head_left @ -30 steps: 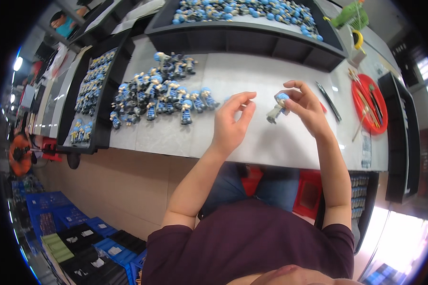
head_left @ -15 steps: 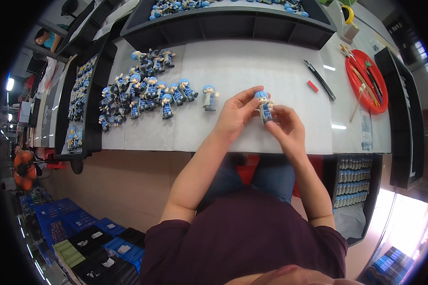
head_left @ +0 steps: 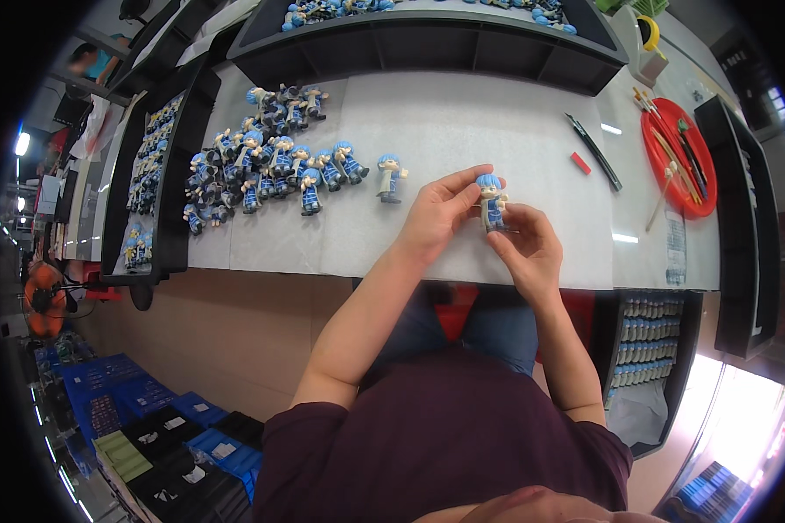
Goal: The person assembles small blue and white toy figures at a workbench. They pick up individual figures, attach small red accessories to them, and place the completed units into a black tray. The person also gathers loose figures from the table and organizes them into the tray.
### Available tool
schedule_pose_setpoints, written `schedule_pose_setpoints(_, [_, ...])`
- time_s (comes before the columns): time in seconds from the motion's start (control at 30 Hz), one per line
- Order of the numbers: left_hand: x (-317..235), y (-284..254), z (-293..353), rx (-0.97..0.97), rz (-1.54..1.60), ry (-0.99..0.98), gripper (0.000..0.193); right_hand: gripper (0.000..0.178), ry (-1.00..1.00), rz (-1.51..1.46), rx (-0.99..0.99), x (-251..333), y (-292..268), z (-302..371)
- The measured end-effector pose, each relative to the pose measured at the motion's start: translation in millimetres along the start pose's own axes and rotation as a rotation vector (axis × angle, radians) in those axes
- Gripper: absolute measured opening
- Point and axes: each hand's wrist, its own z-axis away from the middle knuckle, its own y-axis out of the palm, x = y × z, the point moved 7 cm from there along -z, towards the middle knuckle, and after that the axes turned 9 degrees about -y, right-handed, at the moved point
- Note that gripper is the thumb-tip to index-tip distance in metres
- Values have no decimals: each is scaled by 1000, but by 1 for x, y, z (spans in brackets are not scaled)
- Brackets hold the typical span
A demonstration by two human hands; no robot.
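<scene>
Upright between my two hands is a small figurine [head_left: 492, 206] with blue hair and a pale coat over blue clothing. My left hand [head_left: 442, 212] pinches it at the head and upper side. The fingers of my right hand [head_left: 529, 244] close round its lower part near the feet. Another figurine [head_left: 391, 179] of the same kind stands alone on the white sheet [head_left: 462, 113], left of my left hand. Farther left, several more figurines [head_left: 279, 161] lie and stand crowded together in a loose pile.
A black tray [head_left: 427, 48] holding more figurines spans the back. Another black tray [head_left: 202, 113] stands left. At right lie a black pen [head_left: 595, 152], a small red piece [head_left: 581, 163] and a red dish [head_left: 713, 166] of brushes. Figurine rows fill a lower tray [head_left: 685, 349].
The figurine in my hands has turned slightly, and both hands keep their hold on it. The whole view has shifted a little; the other figurines look unmoved on the table.
</scene>
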Motion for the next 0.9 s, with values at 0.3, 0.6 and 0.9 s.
schedule_pose_setpoints(0.3, [0, 0, 2, -12, -14, 1, 31, 43, 8, 43, -23, 1, -1, 0])
schedule_pose_setpoints(0.6, [-3, 4, 4, 24, -156, 80, 41, 39, -27, 96, -10, 2, 1, 0])
schedule_pose_setpoints(0.9, [-3, 5, 3, 28, -63, 85, 43, 38, -48, 97, -18, 3, 1, 1])
